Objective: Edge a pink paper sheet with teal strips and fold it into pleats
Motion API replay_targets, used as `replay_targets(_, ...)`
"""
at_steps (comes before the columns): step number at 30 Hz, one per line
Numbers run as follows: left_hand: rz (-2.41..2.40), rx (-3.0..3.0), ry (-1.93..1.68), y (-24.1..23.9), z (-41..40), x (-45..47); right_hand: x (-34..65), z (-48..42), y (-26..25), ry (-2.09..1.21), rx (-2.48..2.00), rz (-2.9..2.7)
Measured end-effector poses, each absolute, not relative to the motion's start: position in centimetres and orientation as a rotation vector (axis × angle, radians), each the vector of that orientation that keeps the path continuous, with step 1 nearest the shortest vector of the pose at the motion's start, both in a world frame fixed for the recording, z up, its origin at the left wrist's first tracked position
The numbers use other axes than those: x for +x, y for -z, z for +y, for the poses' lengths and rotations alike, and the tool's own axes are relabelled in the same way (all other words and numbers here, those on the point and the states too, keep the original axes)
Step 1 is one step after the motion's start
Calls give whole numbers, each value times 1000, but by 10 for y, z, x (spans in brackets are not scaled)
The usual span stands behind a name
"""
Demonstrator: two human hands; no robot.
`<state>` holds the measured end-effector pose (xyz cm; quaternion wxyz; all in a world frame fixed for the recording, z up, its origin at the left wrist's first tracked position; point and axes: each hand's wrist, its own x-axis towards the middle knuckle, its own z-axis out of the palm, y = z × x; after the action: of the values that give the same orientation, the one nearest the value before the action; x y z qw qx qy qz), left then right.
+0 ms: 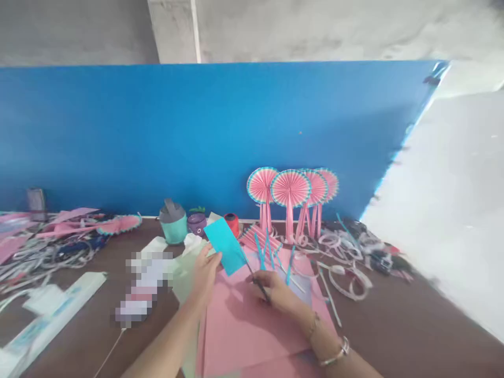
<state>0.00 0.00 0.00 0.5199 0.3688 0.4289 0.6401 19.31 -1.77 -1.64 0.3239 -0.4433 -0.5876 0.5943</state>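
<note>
Head camera view, looking down a craft bench: a large blue board [157,136] stands as a backdrop behind a brown table [394,325]. A broad pink paper sheet [244,325] lies flat nearest the viewer. Behind it, four pleated pink paper fans with teal rims [290,189] stand upright against the board, with loose white paper loops [346,273] to their right. Smaller still is a rectangular teal paper strip [225,245], smooth, uncreased and tilted, its far end lifted above the pink sheet. The left hand [205,275] pinches the strip's near left edge. The right hand [277,294] is closed around a thin dark pen [258,281], its tip just beside the strip's near corner. This looks like lining up for a mark; a clean line would call for the strip pressed flat.
</note>
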Motion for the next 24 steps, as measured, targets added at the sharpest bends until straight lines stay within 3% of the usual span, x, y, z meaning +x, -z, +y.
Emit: replay_targets(24,1043,865,-1513,-13,-4,3,194,-17,14,-1519,-1223,-1509)
